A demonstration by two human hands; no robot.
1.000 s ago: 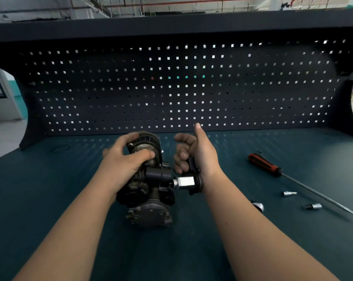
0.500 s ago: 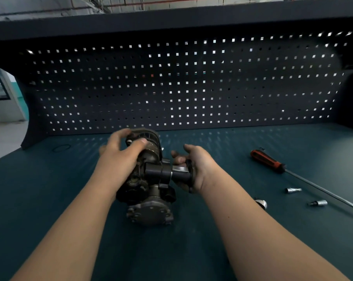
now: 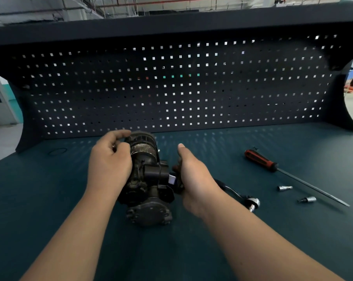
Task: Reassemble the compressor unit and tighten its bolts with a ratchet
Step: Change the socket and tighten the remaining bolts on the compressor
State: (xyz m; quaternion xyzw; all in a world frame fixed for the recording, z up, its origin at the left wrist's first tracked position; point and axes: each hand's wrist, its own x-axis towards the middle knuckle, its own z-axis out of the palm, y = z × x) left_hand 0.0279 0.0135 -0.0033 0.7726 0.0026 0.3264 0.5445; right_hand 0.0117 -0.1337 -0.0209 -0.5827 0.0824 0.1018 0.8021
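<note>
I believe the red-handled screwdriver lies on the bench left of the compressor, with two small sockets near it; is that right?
Not quite: the head view shows the screwdriver right of the compressor, not left; the two small sockets do lie near it.

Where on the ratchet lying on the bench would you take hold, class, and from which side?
Take the ratchet by its dark handle, from above, with a grip closed across it. It lies flat on the bench, chrome head toward the viewer, its handle passing under the right hand, which holds a black part at the compressor.
</note>
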